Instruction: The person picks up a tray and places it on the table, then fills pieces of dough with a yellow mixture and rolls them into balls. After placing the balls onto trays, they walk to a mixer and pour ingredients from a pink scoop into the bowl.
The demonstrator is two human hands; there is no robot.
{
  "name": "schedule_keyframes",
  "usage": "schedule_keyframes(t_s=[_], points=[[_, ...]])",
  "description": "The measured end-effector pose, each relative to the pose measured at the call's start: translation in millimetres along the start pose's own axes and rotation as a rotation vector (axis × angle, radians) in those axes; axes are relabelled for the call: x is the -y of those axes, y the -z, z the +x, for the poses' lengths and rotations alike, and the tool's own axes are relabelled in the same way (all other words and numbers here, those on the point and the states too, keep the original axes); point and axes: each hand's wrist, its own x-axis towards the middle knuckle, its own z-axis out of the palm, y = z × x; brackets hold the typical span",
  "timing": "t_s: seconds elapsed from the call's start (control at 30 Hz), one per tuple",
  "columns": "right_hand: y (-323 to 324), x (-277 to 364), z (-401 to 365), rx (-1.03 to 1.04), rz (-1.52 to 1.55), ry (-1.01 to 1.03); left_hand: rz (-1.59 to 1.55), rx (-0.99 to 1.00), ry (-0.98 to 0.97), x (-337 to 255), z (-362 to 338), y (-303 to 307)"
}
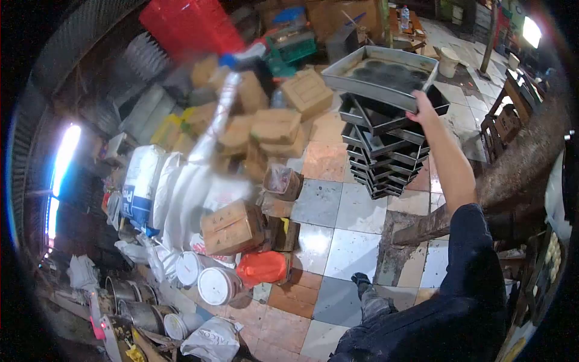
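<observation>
My right hand (424, 110) grips the near right edge of a rectangular metal baking pan (368, 89), its fingers bent over the rim. Dark patches mark the pan's inside. It lies on top of a tall stack of similar dark metal pans (386, 148), set crosswise at angles to one another on the tiled floor. My right arm is stretched out in a dark sleeve. My left hand is not in view.
Cardboard boxes (232, 228), white sacks (172, 193) and white lidded buckets (218, 286) crowd the left. A thick wooden trunk-like beam (512, 163) leans at the right. A wooden chair (512, 99) stands beyond it. Metal pots (142, 314) sit lower left.
</observation>
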Motion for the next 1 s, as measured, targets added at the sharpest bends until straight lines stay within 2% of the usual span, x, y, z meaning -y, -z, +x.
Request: schedule_keyframes(t_s=[0.03,0.07,0.1,0.13,0.17,0.2,0.23,0.3,0.37,0.4,0.43,0.47,0.5,0.53,0.57,0.63,0.67,0.73,0.77,0.83,0.87,0.9,0.97,1.0], points=[[-27,10,-40,-0.064,0.061,0.06,0.011,0.009,-0.027,-4,7,4],[-38,10,-55,0.032,0.114,0.084,0.026,0.015,-0.061,-9,18,9],[-53,14,-96,-0.034,0.149,0.066,0.044,0.021,-0.101,-14,30,15],[-53,4,-109,0.066,0.211,0.058,0.064,0.024,-0.147,-19,43,20],[-57,-4,-149,0.073,0.173,0.084,0.083,0.028,-0.196,-26,58,26],[-54,-12,-185,0.166,0.161,0.041,0.101,0.026,-0.25,-31,75,34],[-53,-26,-219,0.139,0.176,0.027,0.106,0.021,-0.301,-36,93,41],[-38,-60,-263,0.423,0.322,-0.097,0.008,0.031,-0.407,-58,132,56],[-20,-68,-373,0.487,0.402,-0.025,-0.371,0.15,-0.468,-106,169,61],[-3,-78,-403,0.549,0.426,-0.072,-0.504,0.206,-0.493,-128,181,61],[13,-90,-432,0.61,0.453,-0.125,-0.472,0.16,-0.496,-149,176,54],[30,-93,-484,0.542,0.442,-0.142,-0.438,0.11,-0.502,-162,168,47],[46,-111,-508,0.5,0.411,-0.149,-0.43,0.13,-0.6,-166,176,36],[65,-125,-546,0.503,0.417,-0.17,-0.424,0.154,-0.706,-172,179,28],[85,-134,-588,0.505,0.421,-0.191,-0.392,0.177,-0.727,-175,172,23],[133,-155,-654,0.429,0.356,-0.218,-0.079,0.221,-0.847,-183,121,18],[159,-164,-682,0.403,0.346,-0.233,-0.063,0.246,-0.856,-172,128,10],[206,-179,-737,0.313,0.331,-0.231,0.322,0.281,-0.879,-162,139,-6],[228,-187,-763,0.248,0.335,-0.216,0.352,0.293,-0.898,-156,134,-9],[279,-214,-799,0.176,0.41,-0.185,1.06,0.131,-1.174,-168,39,11],[298,-222,-819,0.108,0.492,-0.109,1.027,0.406,-1.043,-168,60,1],[319,-231,-837,0.078,0.497,-0.031,1.085,0.354,-1.39,-154,131,-25],[340,-227,-885,0.003,0.449,0.186,1.067,0.487,-1.26,-154,104,-44],[365,-243,-897,-0.063,0.474,0.258,1.069,0.61,-1.267,-161,84,-49]])
